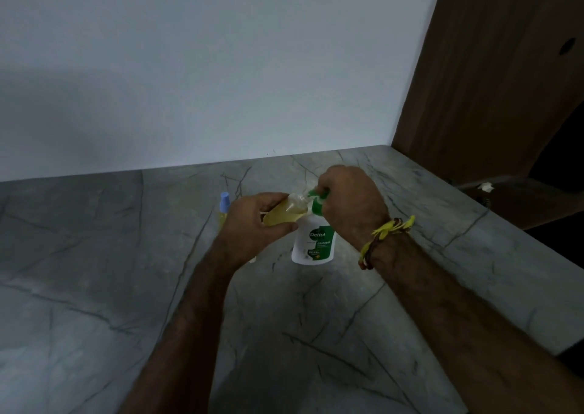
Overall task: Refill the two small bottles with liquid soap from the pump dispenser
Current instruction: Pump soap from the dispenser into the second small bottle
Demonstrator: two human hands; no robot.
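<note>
Soap-filled, the small bottle (pixel 284 213) lay nearly on its side in the left hand (pixel 252 224), whose fingers and thumb wrapped its body, its long axis running left to right and its open neck pointing right at the green spout of the pump dispenser (pixel 314 239). The right hand (pixel 350 201) curled over the pump head. The dispenser stood upright on the grey marble counter (pixel 94 287); a second, blue-capped bottle (pixel 223 209) stood behind the left hand.

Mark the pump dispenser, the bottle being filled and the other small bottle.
pump dispenser (pixel 313 243): head view, white body label.
bottle being filled (pixel 284 214): head view, yellow-filled side.
other small bottle (pixel 224 199): head view, blue cap.
</note>
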